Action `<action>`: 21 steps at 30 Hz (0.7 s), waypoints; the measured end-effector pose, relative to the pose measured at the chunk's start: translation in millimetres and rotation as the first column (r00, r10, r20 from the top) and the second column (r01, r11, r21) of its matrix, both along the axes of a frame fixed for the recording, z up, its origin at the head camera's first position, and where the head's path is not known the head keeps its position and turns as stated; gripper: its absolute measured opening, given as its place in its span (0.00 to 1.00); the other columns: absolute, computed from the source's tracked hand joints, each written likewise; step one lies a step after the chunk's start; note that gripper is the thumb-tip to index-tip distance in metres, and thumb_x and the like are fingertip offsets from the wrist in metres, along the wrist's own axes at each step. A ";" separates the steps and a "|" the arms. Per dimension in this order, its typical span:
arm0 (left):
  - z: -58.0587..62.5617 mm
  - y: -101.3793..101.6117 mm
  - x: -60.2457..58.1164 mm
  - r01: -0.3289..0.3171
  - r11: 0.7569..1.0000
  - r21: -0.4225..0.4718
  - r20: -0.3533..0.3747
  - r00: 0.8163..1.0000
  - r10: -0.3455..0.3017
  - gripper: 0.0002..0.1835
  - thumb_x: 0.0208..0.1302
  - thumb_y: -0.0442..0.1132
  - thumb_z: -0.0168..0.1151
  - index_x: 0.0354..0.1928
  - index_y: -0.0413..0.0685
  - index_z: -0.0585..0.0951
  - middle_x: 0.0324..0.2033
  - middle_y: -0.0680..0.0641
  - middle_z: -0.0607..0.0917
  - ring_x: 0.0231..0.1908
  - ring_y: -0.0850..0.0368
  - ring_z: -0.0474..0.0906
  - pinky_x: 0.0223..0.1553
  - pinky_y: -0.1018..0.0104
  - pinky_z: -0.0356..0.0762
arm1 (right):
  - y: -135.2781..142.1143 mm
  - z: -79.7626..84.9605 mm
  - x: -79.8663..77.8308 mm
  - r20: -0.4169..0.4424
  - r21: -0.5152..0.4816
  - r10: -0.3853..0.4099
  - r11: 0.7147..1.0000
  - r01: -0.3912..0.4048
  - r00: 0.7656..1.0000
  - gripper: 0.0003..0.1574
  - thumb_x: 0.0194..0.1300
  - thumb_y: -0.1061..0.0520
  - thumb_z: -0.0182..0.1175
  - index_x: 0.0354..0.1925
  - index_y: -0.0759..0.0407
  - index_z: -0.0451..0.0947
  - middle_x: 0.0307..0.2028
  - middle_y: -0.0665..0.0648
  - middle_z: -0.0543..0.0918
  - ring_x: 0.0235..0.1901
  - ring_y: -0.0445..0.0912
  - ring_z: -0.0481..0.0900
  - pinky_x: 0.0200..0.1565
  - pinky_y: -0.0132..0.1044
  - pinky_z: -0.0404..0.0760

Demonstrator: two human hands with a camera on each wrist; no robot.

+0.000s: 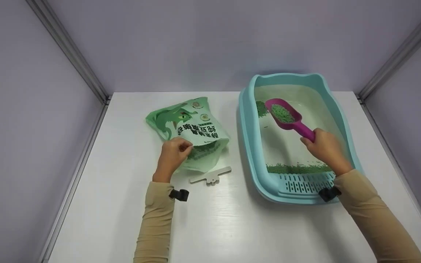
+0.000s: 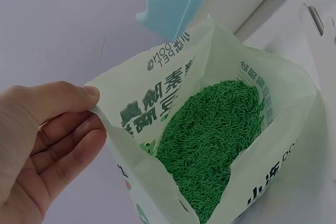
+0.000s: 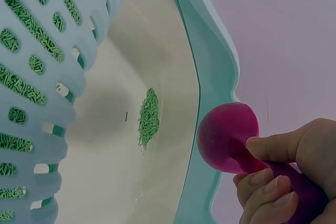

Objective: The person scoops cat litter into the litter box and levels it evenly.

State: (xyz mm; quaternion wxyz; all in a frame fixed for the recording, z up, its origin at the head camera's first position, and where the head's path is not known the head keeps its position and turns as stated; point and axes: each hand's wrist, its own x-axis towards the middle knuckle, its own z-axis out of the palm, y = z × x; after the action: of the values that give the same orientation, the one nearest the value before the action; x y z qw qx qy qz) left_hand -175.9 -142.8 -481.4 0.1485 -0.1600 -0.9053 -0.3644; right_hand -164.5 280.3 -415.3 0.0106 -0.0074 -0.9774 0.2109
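My right hand (image 1: 325, 146) grips the handle of a magenta scoop (image 1: 298, 126) held over a light-blue litter box (image 1: 249, 138). Green pellet litter (image 1: 283, 113) fills the scoop's bowl. On the left, my left hand (image 1: 173, 155) pinches the mouth edge of a pale green litter bag (image 1: 199, 128) between thumb and fingers. The left wrist view looks into the gaping bag, where green pellets (image 2: 210, 140) lie inside. From the right wrist, the scoop (image 3: 228, 137) shows its underside, and a small pellet heap (image 3: 149, 118) lies on the box floor.
A whitish clip (image 1: 211, 176) lies on the white table (image 1: 210, 226) just in front of the bag. Slots pierce the near ledge (image 1: 302, 184) of the litter box, with more pellets along its inner edge. Pale walls enclose the table's back and sides.
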 end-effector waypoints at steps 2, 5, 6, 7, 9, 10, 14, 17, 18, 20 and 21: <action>-6.2 -1.0 -1.0 0.003 1.000 0.002 -0.013 1.000 -0.003 0.04 0.60 0.33 0.65 0.33 0.41 0.87 0.30 0.41 0.87 0.30 0.51 0.83 0.33 0.60 0.83 | 0.1 -7.1 -2.3 -0.010 0.003 -0.008 1.000 0.008 1.000 0.22 0.67 0.53 0.58 0.38 0.76 0.72 0.23 0.65 0.73 0.21 0.51 0.69 0.22 0.35 0.62; -6.1 -1.2 -1.0 0.001 1.000 -0.001 -0.011 1.000 -0.001 0.04 0.60 0.33 0.65 0.33 0.40 0.87 0.30 0.41 0.87 0.30 0.51 0.83 0.33 0.60 0.83 | 1.8 -7.8 -7.6 -0.004 0.006 -0.010 1.000 0.010 1.000 0.22 0.67 0.53 0.58 0.38 0.75 0.72 0.23 0.65 0.73 0.22 0.51 0.69 0.22 0.35 0.61; -5.8 -1.2 -0.9 0.000 1.000 -0.004 -0.011 1.000 0.000 0.04 0.60 0.33 0.65 0.33 0.40 0.87 0.30 0.42 0.87 0.30 0.51 0.83 0.33 0.60 0.83 | 2.2 -8.0 -9.4 -0.002 0.007 -0.010 1.000 0.010 1.000 0.22 0.67 0.53 0.58 0.39 0.75 0.72 0.24 0.65 0.73 0.22 0.51 0.69 0.22 0.35 0.61; -6.0 -1.2 -0.9 0.000 1.000 -0.004 -0.012 1.000 0.000 0.04 0.60 0.33 0.65 0.33 0.40 0.87 0.30 0.42 0.87 0.30 0.51 0.83 0.33 0.60 0.83 | 2.7 -8.2 -11.0 -0.001 0.009 -0.009 1.000 0.009 1.000 0.22 0.67 0.52 0.58 0.38 0.75 0.72 0.23 0.64 0.73 0.22 0.51 0.68 0.22 0.35 0.61; -5.9 -1.0 -0.9 0.002 1.000 -0.002 -0.015 1.000 -0.002 0.03 0.60 0.33 0.65 0.33 0.40 0.87 0.29 0.41 0.87 0.30 0.51 0.83 0.33 0.60 0.83 | 3.3 -8.2 -14.1 -0.002 0.013 -0.009 1.000 0.009 1.000 0.22 0.67 0.52 0.57 0.38 0.75 0.72 0.24 0.64 0.73 0.22 0.51 0.68 0.22 0.35 0.61; -5.8 -0.9 -1.0 0.003 1.000 -0.003 -0.016 1.000 -0.003 0.03 0.60 0.33 0.66 0.33 0.40 0.87 0.29 0.41 0.87 0.30 0.51 0.83 0.33 0.60 0.83 | 3.5 -8.1 -15.6 -0.004 0.015 -0.009 1.000 0.009 1.000 0.22 0.67 0.52 0.57 0.38 0.75 0.72 0.24 0.64 0.73 0.22 0.51 0.68 0.22 0.35 0.61; -4.9 -0.7 -1.1 0.008 1.000 0.005 -0.016 1.000 -0.008 0.03 0.60 0.32 0.66 0.33 0.40 0.87 0.29 0.41 0.87 0.30 0.51 0.83 0.33 0.60 0.83 | 4.1 -6.9 -20.5 -0.010 0.022 -0.010 1.000 0.011 1.000 0.22 0.67 0.52 0.57 0.39 0.75 0.73 0.25 0.65 0.74 0.23 0.52 0.69 0.23 0.35 0.61; -4.9 -0.6 -1.2 0.006 1.000 0.008 -0.015 1.000 -0.006 0.03 0.60 0.32 0.66 0.33 0.40 0.87 0.29 0.42 0.87 0.30 0.51 0.83 0.33 0.60 0.84 | 4.7 -6.6 -24.3 -0.002 0.030 -0.010 1.000 0.010 1.000 0.23 0.68 0.52 0.57 0.41 0.75 0.73 0.26 0.66 0.75 0.24 0.52 0.69 0.24 0.36 0.62; -4.9 -0.5 -1.1 0.005 1.000 0.009 -0.012 1.000 -0.005 0.03 0.60 0.32 0.66 0.33 0.40 0.87 0.29 0.41 0.87 0.30 0.51 0.83 0.33 0.60 0.84 | 5.1 -6.8 -25.7 0.003 0.032 -0.012 0.999 0.012 1.000 0.23 0.68 0.51 0.57 0.41 0.75 0.73 0.26 0.66 0.75 0.24 0.52 0.69 0.24 0.36 0.63; -5.2 -0.4 -1.1 0.004 1.000 0.009 -0.010 1.000 -0.004 0.03 0.60 0.32 0.66 0.33 0.40 0.87 0.29 0.41 0.87 0.30 0.51 0.83 0.33 0.60 0.84 | 5.8 -7.6 -28.9 0.014 0.037 -0.016 0.999 0.016 1.000 0.24 0.68 0.50 0.56 0.42 0.74 0.73 0.27 0.67 0.75 0.25 0.53 0.70 0.25 0.37 0.64; -5.4 -0.4 -1.2 0.004 1.000 0.009 -0.008 1.000 -0.004 0.03 0.59 0.32 0.66 0.33 0.40 0.87 0.29 0.41 0.87 0.30 0.51 0.83 0.33 0.60 0.84 | 6.0 -8.0 -30.5 0.019 0.038 -0.018 0.999 0.017 1.000 0.24 0.68 0.50 0.56 0.43 0.74 0.73 0.28 0.67 0.76 0.25 0.53 0.70 0.25 0.38 0.66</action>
State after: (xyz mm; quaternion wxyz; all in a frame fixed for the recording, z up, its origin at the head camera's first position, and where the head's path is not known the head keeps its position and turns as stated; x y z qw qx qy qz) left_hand -177.0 -143.2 -486.8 0.1522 -0.1627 -0.9028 -0.3679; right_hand -195.0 286.3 -423.4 0.0031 -0.0178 -0.9812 0.1924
